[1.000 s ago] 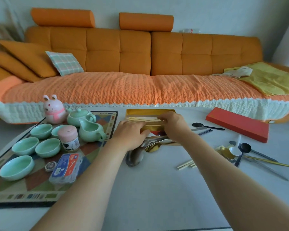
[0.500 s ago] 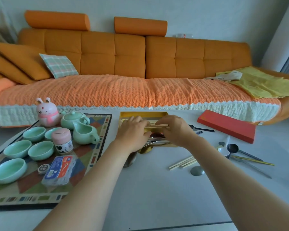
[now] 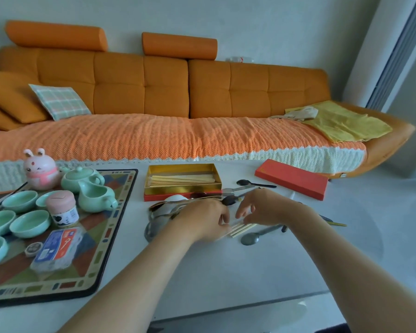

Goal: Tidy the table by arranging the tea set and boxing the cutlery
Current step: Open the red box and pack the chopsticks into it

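Chopsticks first: your left hand (image 3: 203, 219) lies low on the white table (image 3: 226, 272). Its fingers are curled over one end of the loose chopsticks (image 3: 244, 229), pinching them as far as the blur lets me judge. Your right hand (image 3: 265, 207) hangs just above the same sticks with its fingers spread and loosely bent, holding nothing (whether its fingertips touch the sticks I cannot tell).

Beyond your hands, toward the sofa (image 3: 166, 92), the gold box (image 3: 181, 168) sits open on its red base. A bundle of pale chopsticks (image 3: 180, 180) lies lengthwise inside it. Its red lid (image 3: 291, 179) lies flat on the table, off to your right and well apart from the box.

Between the box and your left hand lies a heap of spoons (image 3: 165, 209), overlapping one another, partly hidden by your wrist. A grey spoon (image 3: 250, 237) lies just beside the free ends of the loose chopsticks. A black spoon (image 3: 244, 182) lies between the box and the lid.

To your left, the patterned mat (image 3: 101, 248) carries the tea set. The green teapot (image 3: 81, 176) and pitcher (image 3: 94, 197) stand close together, with the shallow green cups (image 3: 30, 223) clustered beside them. A pink rabbit figure (image 3: 40, 168), a pink-lidded jar (image 3: 63, 207) and a blue packet (image 3: 55, 248) share the mat.
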Action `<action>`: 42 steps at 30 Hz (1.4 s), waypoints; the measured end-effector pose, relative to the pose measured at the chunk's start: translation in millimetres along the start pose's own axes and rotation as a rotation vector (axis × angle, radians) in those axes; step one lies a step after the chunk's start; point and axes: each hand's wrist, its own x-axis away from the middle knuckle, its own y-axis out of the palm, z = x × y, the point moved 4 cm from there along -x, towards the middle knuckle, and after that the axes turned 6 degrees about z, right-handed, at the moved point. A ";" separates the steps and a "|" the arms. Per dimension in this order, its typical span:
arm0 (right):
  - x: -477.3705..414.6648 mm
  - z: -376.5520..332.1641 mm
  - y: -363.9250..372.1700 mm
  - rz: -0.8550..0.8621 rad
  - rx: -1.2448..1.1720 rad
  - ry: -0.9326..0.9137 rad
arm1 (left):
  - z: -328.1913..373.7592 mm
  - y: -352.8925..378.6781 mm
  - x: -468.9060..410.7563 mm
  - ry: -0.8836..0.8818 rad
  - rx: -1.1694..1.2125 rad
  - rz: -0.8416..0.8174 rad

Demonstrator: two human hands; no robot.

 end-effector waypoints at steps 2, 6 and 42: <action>2.0 3.0 1.5 0.051 0.007 0.019 | 1.6 2.7 -0.1 -0.002 -0.007 0.006; 0.8 -1.5 8.9 0.142 -0.001 0.039 | 0.9 4.9 -1.3 -0.045 0.001 0.035; -95.8 -56.0 6.9 0.569 -0.144 -0.037 | -111.2 -52.7 5.3 -0.225 -0.221 0.576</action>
